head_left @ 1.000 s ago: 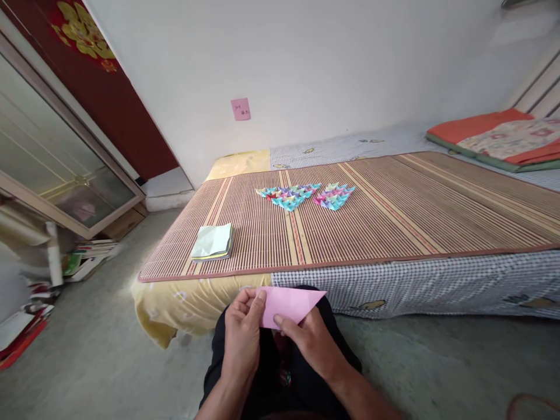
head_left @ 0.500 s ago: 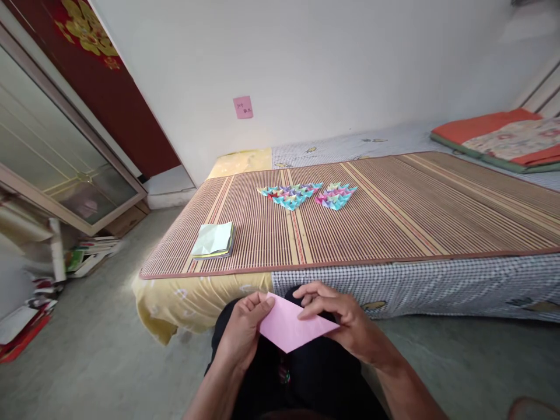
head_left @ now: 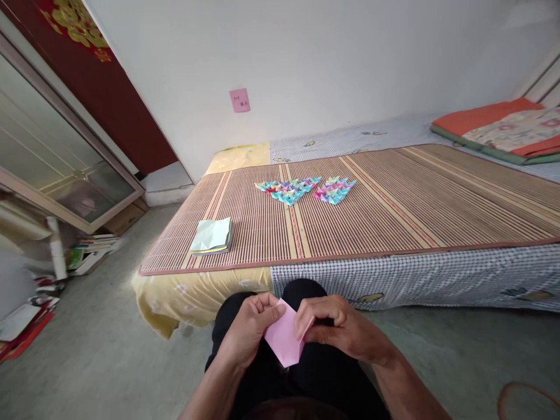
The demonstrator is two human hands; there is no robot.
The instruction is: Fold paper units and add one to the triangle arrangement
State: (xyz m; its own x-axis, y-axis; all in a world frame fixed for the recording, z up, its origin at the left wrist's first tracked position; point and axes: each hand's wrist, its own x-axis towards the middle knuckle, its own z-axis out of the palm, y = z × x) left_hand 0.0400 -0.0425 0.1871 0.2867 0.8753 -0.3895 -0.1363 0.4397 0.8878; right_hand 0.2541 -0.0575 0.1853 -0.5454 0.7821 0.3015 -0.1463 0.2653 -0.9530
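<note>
A folded pink paper [head_left: 283, 341] sits over my lap, pinched from both sides. My left hand [head_left: 247, 332] grips its left edge with thumb and fingers closed. My right hand [head_left: 341, 329] presses its right part, fingers curled over the fold. On the striped bamboo mat [head_left: 394, 216] ahead lie two triangular groups of small coloured folded paper pieces, the left group [head_left: 289, 190] and the right group [head_left: 335, 191]. A stack of pale green and yellow paper sheets [head_left: 212, 236] lies near the mat's front left corner.
The mat covers a low bed with a checked sheet [head_left: 415, 280] and a yellow sheet [head_left: 196, 294]. An orange and floral folded quilt [head_left: 503, 128] lies at the far right. A glass cabinet [head_left: 56, 169] and piled books [head_left: 87, 254] stand on the left. A pink note [head_left: 240, 100] hangs on the wall.
The pink paper has gone from a long flat triangle to a smaller folded shape. Both hands have drawn closer together and lower over my lap, and my right hand has folded the right side inward.
</note>
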